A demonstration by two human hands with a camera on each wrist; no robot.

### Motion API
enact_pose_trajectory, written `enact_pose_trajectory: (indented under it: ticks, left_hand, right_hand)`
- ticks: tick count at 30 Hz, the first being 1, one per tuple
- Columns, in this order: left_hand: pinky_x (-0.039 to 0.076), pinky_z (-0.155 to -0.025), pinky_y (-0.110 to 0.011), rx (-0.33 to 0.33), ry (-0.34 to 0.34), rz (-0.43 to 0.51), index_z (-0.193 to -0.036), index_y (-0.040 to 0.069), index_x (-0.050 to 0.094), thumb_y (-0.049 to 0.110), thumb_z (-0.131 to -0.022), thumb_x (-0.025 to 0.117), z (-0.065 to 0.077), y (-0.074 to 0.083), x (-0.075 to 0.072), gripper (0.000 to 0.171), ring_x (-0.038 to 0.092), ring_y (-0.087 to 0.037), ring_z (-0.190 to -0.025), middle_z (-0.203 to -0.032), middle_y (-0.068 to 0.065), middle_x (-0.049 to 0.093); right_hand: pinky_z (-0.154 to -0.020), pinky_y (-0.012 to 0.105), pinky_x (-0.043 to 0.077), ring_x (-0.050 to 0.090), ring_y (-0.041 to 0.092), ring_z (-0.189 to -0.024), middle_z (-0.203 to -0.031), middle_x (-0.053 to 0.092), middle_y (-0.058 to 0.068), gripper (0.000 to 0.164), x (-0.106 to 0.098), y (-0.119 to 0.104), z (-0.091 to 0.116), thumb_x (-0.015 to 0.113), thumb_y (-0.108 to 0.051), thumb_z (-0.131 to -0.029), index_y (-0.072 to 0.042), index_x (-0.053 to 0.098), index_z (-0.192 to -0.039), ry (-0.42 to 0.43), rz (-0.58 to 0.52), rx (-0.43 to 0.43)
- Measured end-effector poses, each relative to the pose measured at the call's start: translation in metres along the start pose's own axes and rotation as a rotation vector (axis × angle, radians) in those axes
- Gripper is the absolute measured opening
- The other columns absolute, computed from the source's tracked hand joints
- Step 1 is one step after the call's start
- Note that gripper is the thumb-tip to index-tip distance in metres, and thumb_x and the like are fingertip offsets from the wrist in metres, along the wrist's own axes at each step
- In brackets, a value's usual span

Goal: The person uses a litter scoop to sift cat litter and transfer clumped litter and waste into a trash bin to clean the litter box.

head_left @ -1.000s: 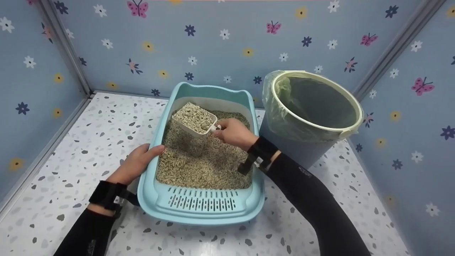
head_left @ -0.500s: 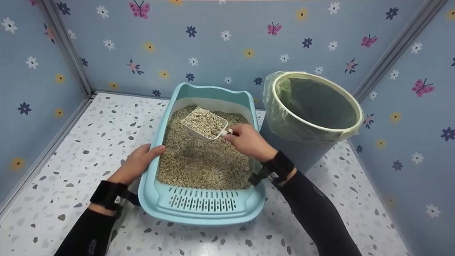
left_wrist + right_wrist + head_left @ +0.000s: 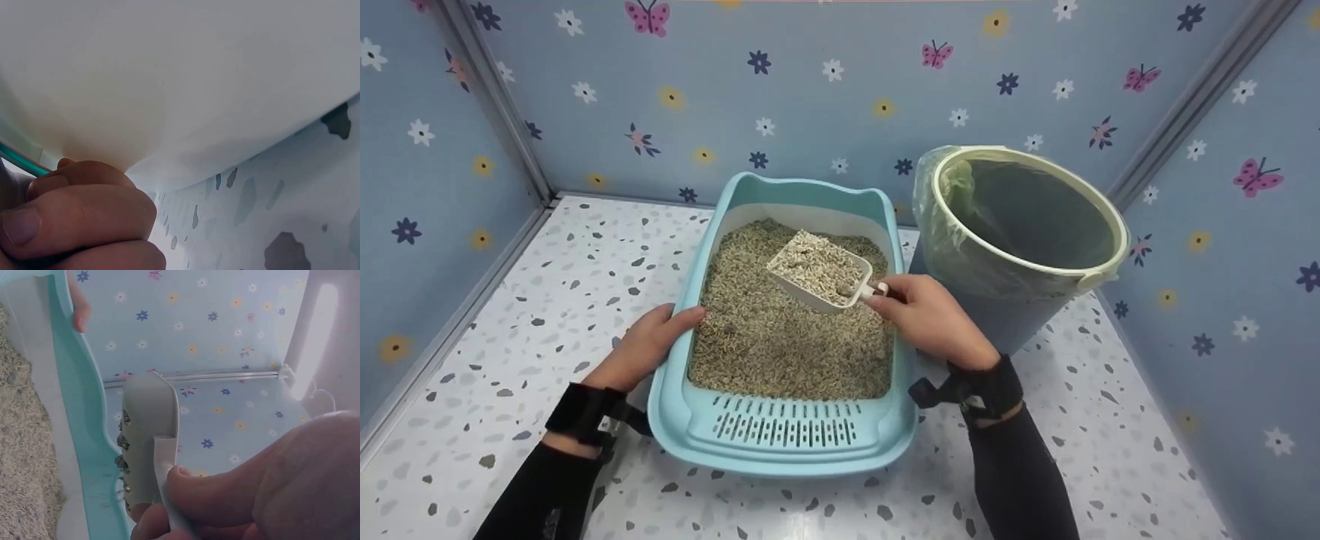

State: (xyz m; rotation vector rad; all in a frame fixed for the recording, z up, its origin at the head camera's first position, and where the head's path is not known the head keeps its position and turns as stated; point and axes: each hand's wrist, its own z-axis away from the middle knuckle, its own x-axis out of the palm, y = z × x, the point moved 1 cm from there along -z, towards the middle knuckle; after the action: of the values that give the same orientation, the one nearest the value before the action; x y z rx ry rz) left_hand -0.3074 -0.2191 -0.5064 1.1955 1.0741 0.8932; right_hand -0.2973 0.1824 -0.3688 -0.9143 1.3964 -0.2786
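Note:
My left hand (image 3: 637,341) grips the left rim of a light-blue litter box (image 3: 780,454), thumb over the edge. In the left wrist view, its curled fingers (image 3: 84,211) show against the pale outer wall. With thumb and fingers, my right hand (image 3: 941,319) pinches the handle of a white litter scoop (image 3: 808,295), held above the right half of the box. Heaped in the scoop is pale granular litter (image 3: 817,266). Below lies a bed of brownish litter (image 3: 787,360). The right wrist view shows the scoop's underside (image 3: 147,422), with bits of litter in its slots.
Right of the box stands a grey-blue bin with a cream rim (image 3: 1119,232) and a greenish plastic liner (image 3: 960,255). Patterned blue walls (image 3: 840,135) enclose the back and sides of a speckled white floor (image 3: 532,322).
My right hand has drawn the filled scoop from the box's back left toward the right and slightly nearer me. The left hand keeps its place on the rim.

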Motion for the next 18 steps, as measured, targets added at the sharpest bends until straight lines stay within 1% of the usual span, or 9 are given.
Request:
enact_pose_trajectory:
  ticks: [5,10,14,18]
  left_hand:
    - [0.067,-0.090,-0.041,-0.022,0.016,-0.008,-0.144,-0.011,0.056,0.047,-0.116,0.055,0.002,0.001,0.000,0.064,0.080,-0.039,-0.102,-0.123,-0.030,0.075]
    - [0.067,-0.090,-0.039,-0.043,0.042,-0.028,-0.145,-0.010,0.055,0.050,-0.115,0.057,0.005,0.003,-0.001,0.067,0.080,-0.037,-0.101,-0.123,-0.029,0.076]
    - [0.067,-0.091,-0.039,-0.046,0.033,-0.031,-0.145,-0.009,0.055,0.052,-0.115,0.057,0.004,0.004,0.000,0.069,0.081,-0.036,-0.101,-0.124,-0.028,0.076]
    - [0.066,-0.092,-0.040,-0.041,0.027,-0.022,-0.146,-0.010,0.055,0.051,-0.115,0.057,0.004,0.002,0.000,0.068,0.080,-0.038,-0.102,-0.124,-0.029,0.075]
  right_hand:
    - [-0.065,0.037,0.042,0.046,0.015,-0.064,-0.073,0.054,-0.006,0.030,-0.006,0.003,0.011,0.071,-0.026,-0.111,-0.021,0.066,-0.082,0.011,0.019,0.002]
    - [-0.068,0.038,0.046,0.050,0.016,-0.067,-0.073,0.055,-0.006,0.027,-0.010,0.008,0.013,0.073,-0.030,-0.110,-0.020,0.069,-0.085,0.008,0.041,0.003]
    - [-0.069,0.039,0.048,0.052,0.017,-0.067,-0.073,0.056,-0.005,0.028,-0.015,0.011,0.016,0.074,-0.030,-0.109,-0.015,0.071,-0.087,0.007,0.050,0.010]
    - [-0.069,0.039,0.050,0.054,0.017,-0.068,-0.075,0.059,-0.005,0.022,-0.018,0.012,0.017,0.074,-0.029,-0.109,-0.016,0.075,-0.092,0.008,0.044,0.009]
